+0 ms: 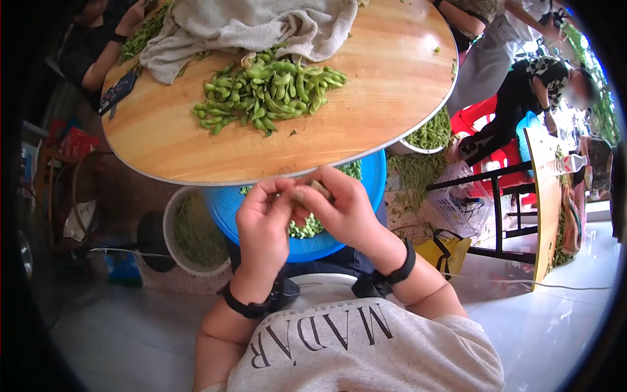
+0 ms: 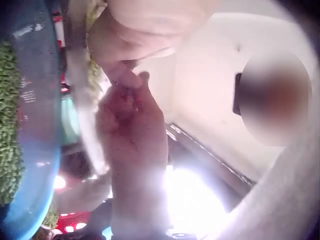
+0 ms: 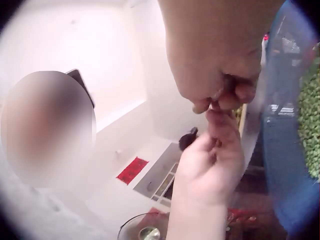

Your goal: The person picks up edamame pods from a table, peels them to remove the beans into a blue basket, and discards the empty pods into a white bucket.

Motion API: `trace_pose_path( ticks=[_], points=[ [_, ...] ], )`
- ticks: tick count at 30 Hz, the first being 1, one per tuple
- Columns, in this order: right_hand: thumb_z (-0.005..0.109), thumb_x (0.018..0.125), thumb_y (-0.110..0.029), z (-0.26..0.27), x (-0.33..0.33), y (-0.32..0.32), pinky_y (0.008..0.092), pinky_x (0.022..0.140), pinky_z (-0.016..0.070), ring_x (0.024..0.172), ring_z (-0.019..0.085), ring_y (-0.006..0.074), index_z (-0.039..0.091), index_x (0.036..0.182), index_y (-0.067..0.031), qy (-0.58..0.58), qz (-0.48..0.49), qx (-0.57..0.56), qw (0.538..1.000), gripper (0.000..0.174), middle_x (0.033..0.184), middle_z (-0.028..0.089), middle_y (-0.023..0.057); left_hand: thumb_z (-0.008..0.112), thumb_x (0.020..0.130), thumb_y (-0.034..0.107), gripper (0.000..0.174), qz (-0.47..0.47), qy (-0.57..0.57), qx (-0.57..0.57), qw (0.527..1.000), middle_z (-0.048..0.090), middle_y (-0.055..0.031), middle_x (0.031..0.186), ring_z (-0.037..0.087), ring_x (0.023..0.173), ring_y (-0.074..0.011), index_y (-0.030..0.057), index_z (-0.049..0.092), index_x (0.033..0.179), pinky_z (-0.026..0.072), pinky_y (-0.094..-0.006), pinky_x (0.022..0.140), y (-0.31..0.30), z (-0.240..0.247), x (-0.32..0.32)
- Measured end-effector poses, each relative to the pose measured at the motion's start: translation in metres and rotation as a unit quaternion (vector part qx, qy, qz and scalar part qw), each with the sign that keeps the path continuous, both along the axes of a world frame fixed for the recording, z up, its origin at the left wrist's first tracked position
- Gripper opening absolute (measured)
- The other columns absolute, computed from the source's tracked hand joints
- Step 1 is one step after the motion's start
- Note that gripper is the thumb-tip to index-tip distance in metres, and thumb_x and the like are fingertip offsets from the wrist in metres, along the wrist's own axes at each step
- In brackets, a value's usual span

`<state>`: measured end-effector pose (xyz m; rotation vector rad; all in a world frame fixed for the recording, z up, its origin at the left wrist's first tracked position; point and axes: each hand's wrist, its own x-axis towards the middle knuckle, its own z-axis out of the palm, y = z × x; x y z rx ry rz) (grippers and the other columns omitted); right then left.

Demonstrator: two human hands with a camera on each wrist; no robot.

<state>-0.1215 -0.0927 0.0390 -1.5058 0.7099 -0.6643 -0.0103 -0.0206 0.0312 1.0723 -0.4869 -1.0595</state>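
Both hands meet fingertip to fingertip above a blue basin (image 1: 225, 219) of shelled green beans (image 1: 307, 228), by the table's near edge. Curled fingers of the right hand (image 1: 346, 209) hold a small brownish-green pod (image 1: 320, 189). The left hand (image 1: 264, 225) pinches at the same spot with thumb and fingers; the pod is mostly hidden there. In the left wrist view the left hand (image 2: 150, 30) is above the right hand (image 2: 132, 120). The right wrist view shows the right hand (image 3: 215, 55) over the left hand (image 3: 210, 165).
A pile of green pods (image 1: 268, 91) and a grey cloth (image 1: 255, 29) lie on the round wooden table (image 1: 392, 85). A pale bucket (image 1: 171, 232) stands lower left, a pod-filled basin (image 1: 431, 134) at right. Other people are around; a yellow bag (image 1: 428, 255) is on the floor.
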Motion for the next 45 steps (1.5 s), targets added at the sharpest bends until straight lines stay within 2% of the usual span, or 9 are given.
trace_pose_path(
  ticks=[3,8,12,23,30,32,37,41,45],
  points=[
    [0.059,0.084,-0.017,-0.02,-0.002,-0.012,0.0184,0.046,0.0306,0.055,0.039,0.0015,0.055,0.083,0.001,0.013,-0.022,0.033,0.999,0.018,0.061,0.046,-0.0064,0.052,0.088,0.011,0.014,0.018,-0.008,0.073,0.997,0.061,-0.0081,0.082,0.057,0.061,-0.0104,-0.0012,0.058,0.092,0.0431,-0.0202,0.05,0.007,-0.025,0.023],
    [0.067,0.075,-0.016,-0.042,-0.044,-0.027,0.0214,0.049,0.0374,0.058,0.044,0.0046,0.057,0.075,-0.0009,0.176,0.013,-0.048,0.983,0.018,0.062,0.051,-0.0021,0.054,0.085,0.01,0.014,-0.054,-0.254,0.253,0.932,0.062,-0.0067,0.079,0.056,0.056,-0.0096,-0.0004,0.06,0.093,0.0412,-0.0202,0.046,0.05,-0.076,0.062],
    [0.058,0.071,-0.018,-0.12,-0.05,-0.015,0.0426,0.058,0.046,0.063,0.057,0.0366,0.058,0.07,-0.0022,0.287,0.077,-0.193,0.935,0.016,0.067,0.057,0.0194,0.056,0.082,0.006,0.014,-0.095,-0.338,0.279,0.894,0.061,-0.0063,0.082,0.057,0.057,-0.0099,-0.0015,0.06,0.094,0.0441,-0.0214,0.05,0.063,-0.108,0.052],
    [0.052,0.07,-0.01,-0.194,-0.009,0.008,0.0383,0.069,0.0514,0.08,0.063,0.0311,0.064,0.077,-0.0032,0.531,0.131,-0.16,0.822,0.016,0.084,0.063,0.0182,0.06,0.08,0.006,0.016,-0.159,-0.384,0.261,0.871,0.062,-0.0072,0.081,0.059,0.06,-0.0116,-0.0016,0.06,0.094,0.047,-0.0234,0.054,0.066,-0.115,0.04],
    [0.057,0.068,-0.012,-0.192,-0.023,0.009,0.0394,0.063,0.0497,0.07,0.062,0.0323,0.061,0.075,-0.001,0.437,0.061,-0.136,0.887,0.014,0.077,0.062,0.018,0.059,0.081,0.007,0.016,-0.184,-0.375,0.252,0.873,0.063,-0.0053,0.075,0.059,0.058,-0.0113,-0.0015,0.06,0.094,0.0469,-0.0236,0.053,0.068,-0.116,0.03],
    [0.061,0.066,-0.014,-0.187,-0.028,0.005,0.0398,0.061,0.0484,0.067,0.061,0.0336,0.06,0.074,-0.0003,0.365,0.014,-0.042,0.93,0.016,0.073,0.061,0.0177,0.058,0.082,0.007,0.017,-0.205,-0.307,0.277,0.887,0.063,-0.0054,0.075,0.058,0.056,-0.01,-0.0024,0.06,0.095,0.0444,-0.0212,0.049,0.068,-0.108,0.026],
    [0.062,0.08,-0.014,-0.137,-0.024,0.004,0.0191,0.045,0.034,0.053,0.044,0.0038,0.057,0.081,-0.0024,0.072,-0.068,0.292,0.951,0.013,0.06,0.05,-0.0036,0.057,0.084,0.012,0.019,-0.205,-0.054,0.278,0.937,0.063,-0.0084,0.079,0.055,0.052,-0.0079,-0.0038,0.06,0.094,0.0394,-0.0187,0.042,0.053,-0.095,0.017],
    [0.063,0.078,-0.011,-0.113,-0.008,0.026,0.0194,0.052,0.0372,0.06,0.046,0.0041,0.057,0.083,-0.002,0.035,-0.117,0.102,0.987,0.012,0.068,0.053,-0.0013,0.057,0.085,0.016,0.019,-0.137,0.178,0.231,0.947,0.063,-0.0096,0.082,0.046,0.049,-0.0065,-0.0016,0.06,0.091,0.0328,-0.0184,0.04,0.033,-0.09,0.019],
    [0.062,0.072,-0.002,-0.101,-0.007,0.026,0.0264,0.052,0.0431,0.062,0.054,0.0191,0.057,0.083,-0.0027,0.029,-0.054,-0.212,0.975,0.012,0.073,0.052,0.0091,0.057,0.085,0.015,0.015,-0.092,0.292,0.194,0.932,0.059,-0.0049,0.076,0.043,0.049,-0.0068,0.0011,0.059,0.09,0.0301,-0.0181,0.04,0.029,-0.093,0.02]
  ],
)
